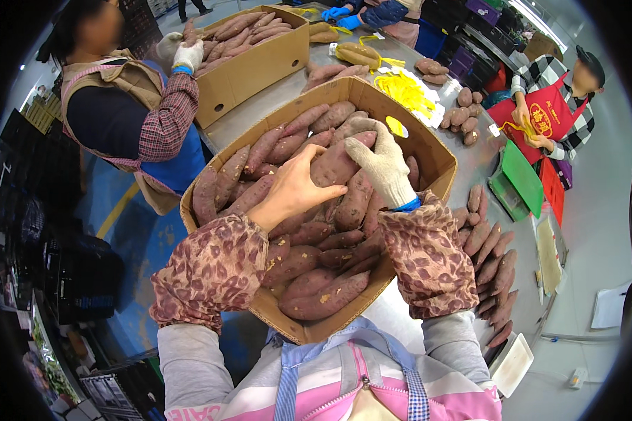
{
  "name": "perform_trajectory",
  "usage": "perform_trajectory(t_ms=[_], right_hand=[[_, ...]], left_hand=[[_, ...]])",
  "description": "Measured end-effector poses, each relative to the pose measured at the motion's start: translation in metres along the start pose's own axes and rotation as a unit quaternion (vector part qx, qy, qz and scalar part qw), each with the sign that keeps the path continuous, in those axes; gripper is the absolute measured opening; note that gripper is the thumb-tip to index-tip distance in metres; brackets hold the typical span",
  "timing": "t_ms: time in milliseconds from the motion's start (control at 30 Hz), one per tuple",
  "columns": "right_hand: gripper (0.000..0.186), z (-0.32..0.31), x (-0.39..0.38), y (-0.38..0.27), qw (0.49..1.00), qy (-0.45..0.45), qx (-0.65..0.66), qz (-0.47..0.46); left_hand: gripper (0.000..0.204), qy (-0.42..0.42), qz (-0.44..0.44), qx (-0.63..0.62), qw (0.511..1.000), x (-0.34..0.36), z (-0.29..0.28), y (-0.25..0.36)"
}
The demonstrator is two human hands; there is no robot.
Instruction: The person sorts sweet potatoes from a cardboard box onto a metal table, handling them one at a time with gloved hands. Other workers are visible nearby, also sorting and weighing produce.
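Note:
A cardboard box [189, 203] full of reddish-purple sweet potatoes [323, 295] stands right in front of me. Above the pile, a thick sweet potato [332, 165] is held between both my hands. My left hand [295, 186] is bare and curls around its left side, thumb toward me. On the other side my right hand [386, 167], in a pale knitted glove with a blue cuff, grips it with thumb and fingers. Both forearms wear brown leaf-patterned sleeve covers. The undersides of the held sweet potato are partly hidden by my hands.
A second box [260, 74] of sweet potatoes stands far left, where a co-worker [130, 119] handles one. Yellow ties [411, 95] lie on the metal table [249, 126]. Loose sweet potatoes [495, 263] lie right, near a green-topped scale [518, 179]. Another co-worker [551, 112] stands far right.

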State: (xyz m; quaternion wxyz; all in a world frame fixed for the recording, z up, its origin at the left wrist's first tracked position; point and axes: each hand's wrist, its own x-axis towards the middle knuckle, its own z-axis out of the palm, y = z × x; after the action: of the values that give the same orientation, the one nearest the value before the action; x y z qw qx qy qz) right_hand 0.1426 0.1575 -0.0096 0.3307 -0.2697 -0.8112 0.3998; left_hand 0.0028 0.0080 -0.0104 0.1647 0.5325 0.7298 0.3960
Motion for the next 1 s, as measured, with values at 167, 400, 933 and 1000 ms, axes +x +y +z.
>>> perform_trajectory(t_ms=[167,400,933,1000], right_hand=[[0.035,-0.001,-0.002,0.007,0.992,0.048,0.114,0.003],[0.051,-0.012,0.001,0.007,0.943,0.025,0.316,0.098],[0.032,-0.01,-0.006,0.004,0.972,0.075,0.215,0.052],[0.034,-0.009,-0.005,0.003,0.959,0.017,0.261,0.106]], left_hand=[[0.08,-0.034,0.023,-0.03,0.999,0.001,0.002,-0.005],[0.072,-0.135,-0.025,-0.354,0.925,0.004,-0.005,-0.009],[0.047,-0.168,-0.207,-0.579,0.771,-0.008,-0.011,0.01],[0.049,-0.137,-0.202,-0.595,0.766,-0.006,-0.009,0.006]])
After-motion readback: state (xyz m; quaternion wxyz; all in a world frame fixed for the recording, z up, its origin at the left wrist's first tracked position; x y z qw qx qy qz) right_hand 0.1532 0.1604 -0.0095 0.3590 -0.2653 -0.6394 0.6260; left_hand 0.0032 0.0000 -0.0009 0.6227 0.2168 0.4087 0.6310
